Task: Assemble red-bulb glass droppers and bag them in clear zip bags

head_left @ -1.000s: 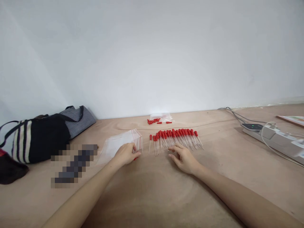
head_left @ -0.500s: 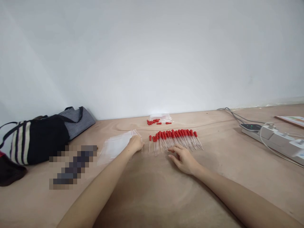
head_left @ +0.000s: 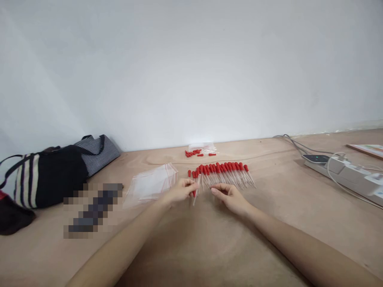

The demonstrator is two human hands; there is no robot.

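My left hand (head_left: 181, 190) is closed in a pinch on slim droppers, at the left end of the row. Between its fingertips a red bulb (head_left: 194, 193) points down, with a pale tube (head_left: 199, 180) rising above and a clear end below; how many it holds I cannot tell. My right hand (head_left: 229, 197) has thumb and forefinger drawn together at the thin tip of a dropper (head_left: 208, 182) in the row. Many red-bulbed droppers (head_left: 230, 167) lie side by side, bulbs toward the wall. Clear zip bags (head_left: 149, 183) lie stacked left of my left hand.
Loose red bulbs (head_left: 193, 153) and a clear bag (head_left: 200, 146) lie near the wall. A black striped bag (head_left: 60, 173) and a blurred-out dark object (head_left: 95, 207) are at left. On the right sit a power strip (head_left: 344, 175) with cables and a flat board (head_left: 368, 150).
My left hand has moved right from the zip bags to the row's left end, droppers now showing in its fingers. My right thumb and forefinger have come together at a dropper tip.
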